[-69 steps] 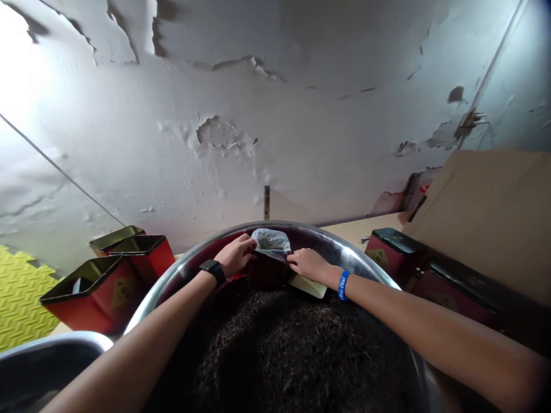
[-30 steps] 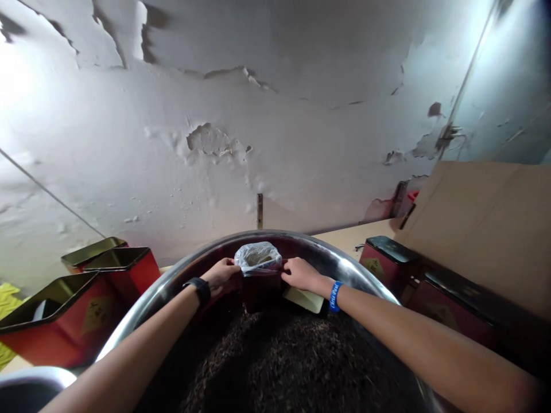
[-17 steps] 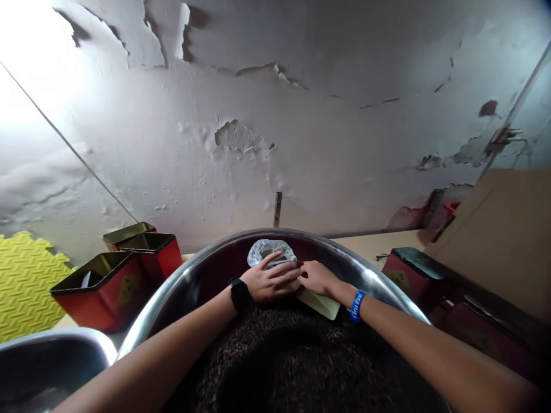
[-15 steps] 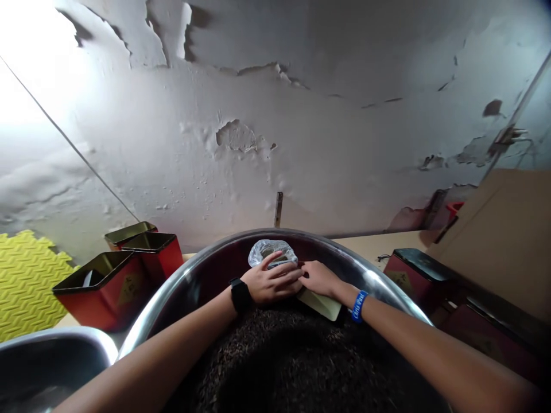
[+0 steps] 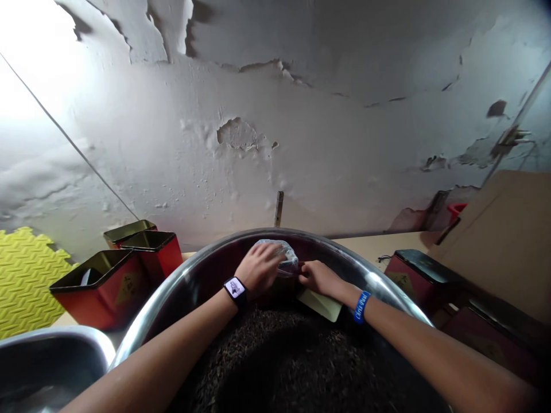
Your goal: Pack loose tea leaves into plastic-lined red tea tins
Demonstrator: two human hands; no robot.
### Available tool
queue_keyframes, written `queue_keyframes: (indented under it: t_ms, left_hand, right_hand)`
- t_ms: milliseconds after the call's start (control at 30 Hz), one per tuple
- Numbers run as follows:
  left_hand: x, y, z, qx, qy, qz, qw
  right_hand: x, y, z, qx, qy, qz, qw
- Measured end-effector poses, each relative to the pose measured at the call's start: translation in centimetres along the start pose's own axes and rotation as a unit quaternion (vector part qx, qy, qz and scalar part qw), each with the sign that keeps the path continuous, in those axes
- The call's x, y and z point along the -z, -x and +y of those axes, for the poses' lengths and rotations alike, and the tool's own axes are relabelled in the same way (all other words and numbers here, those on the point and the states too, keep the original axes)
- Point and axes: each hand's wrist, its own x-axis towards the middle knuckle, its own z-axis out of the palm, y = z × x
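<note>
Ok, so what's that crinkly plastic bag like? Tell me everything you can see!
The plastic bag is clear, thin and crinkly. It sits at the far side of the big steel bowl, beyond the dark loose leaves. The left hand closes over its top, hiding most of it, and the right hand touches its right edge. What's inside cannot be seen.

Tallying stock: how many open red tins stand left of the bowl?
3: front tin nearest, middle tin behind it, rear tin by the wall, partly covered. Others may be hidden.
</note>
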Motion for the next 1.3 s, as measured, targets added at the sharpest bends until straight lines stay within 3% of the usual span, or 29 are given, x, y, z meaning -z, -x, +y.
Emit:
queue_keyframes:
  t_ms: [67, 133, 200, 300, 400, 567, 633, 733, 900, 1000, 1167, 1300]
  left_hand:
    - [-0.1, -0.1, -1.0, 0.236, 0.015, 0.038, 0.971]
    - [-0.1, -0.1, -2.1, 0.446, 0.086, 0.024, 0.890]
    - [0.1, -0.1, -2.9, 0.561, 0.191, -0.052, 0.804]
    - [0.9, -0.1, -3.0, 0.599, 0.394, -0.137, 0.684]
    - [1.5, -0.1, -2.7, 0.599, 0.540, -0.131, 0.577]
    - [1.5, 0.4, -3.4, 0.567, 0.653, -0.121, 0.487]
    - [1.3, 0.6, -3.7, 0.576, 0.660, -0.110, 0.469]
    - [0.6, 0.9, -3.7, 0.589, 0.652, -0.099, 0.468]
    - [-1.6, 1.8, -3.0, 0.618, 0.569, -0.089, 0.535]
    - [-2.6, 2.5, -2.9, 0.626, 0.553, -0.089, 0.543]
    - [-2.1, 2.8, -4.0, 0.615, 0.564, -0.090, 0.544]
    - [-1.2, 2.4, -5.1, 0.589, 0.599, -0.009, 0.542]
  right_hand:
    - [0.1, 0.0, 0.0, -0.002, 0.002, 0.002, 1.000]
    - [0.1, 0.0, -0.1, -0.005, 0.004, 0.008, 1.000]
    - [0.0, 0.0, -0.2, -0.008, 0.007, 0.013, 1.000]
    - [-0.3, 0.1, -0.4, -0.017, 0.011, 0.023, 1.000]
    - [-0.6, 0.3, -0.4, -0.027, 0.016, 0.036, 0.999]
    - [-0.7, 0.3, -0.2, -0.036, 0.012, 0.038, 0.999]
    - [-0.8, 0.3, -0.2, -0.038, 0.008, 0.037, 0.999]
    - [-1.0, 0.2, -0.2, -0.037, 0.001, 0.039, 0.999]
    - [-0.9, 0.4, -0.6, -0.040, -0.012, 0.040, 0.998]
    - [-0.8, 0.5, -0.8, -0.040, -0.020, 0.039, 0.998]
    - [-0.5, 0.3, -0.7, -0.029, -0.029, 0.046, 0.998]
    - [-0.3, 0.3, -0.7, -0.012, -0.038, 0.056, 0.998]
